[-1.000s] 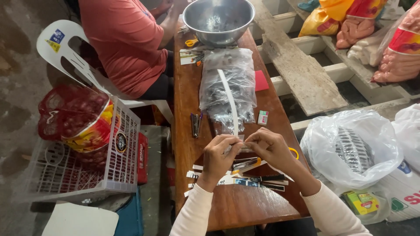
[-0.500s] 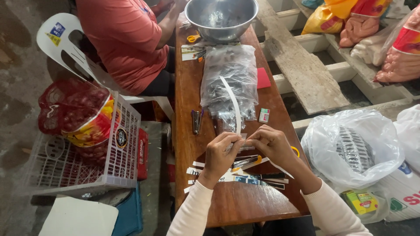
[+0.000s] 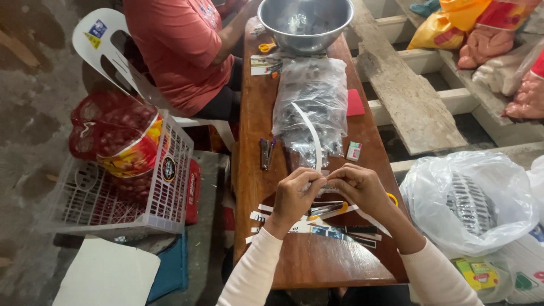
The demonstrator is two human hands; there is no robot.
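White strip (image 3: pixel 310 139) long axis: runs up-frame from hands | left hand (image 3: pixel 294 195), right hand (image 3: pixel 360 187): both pinch lower end, centre frame, equally near

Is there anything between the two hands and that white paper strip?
Nothing visible: the left hand and the right hand both pinch the lower end of the white strip directly, above the wooden table.

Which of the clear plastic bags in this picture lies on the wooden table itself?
The clear bag of small dark packets, lying between the steel bowl and the person's hands. The other clear bag sits off the table, to its right.
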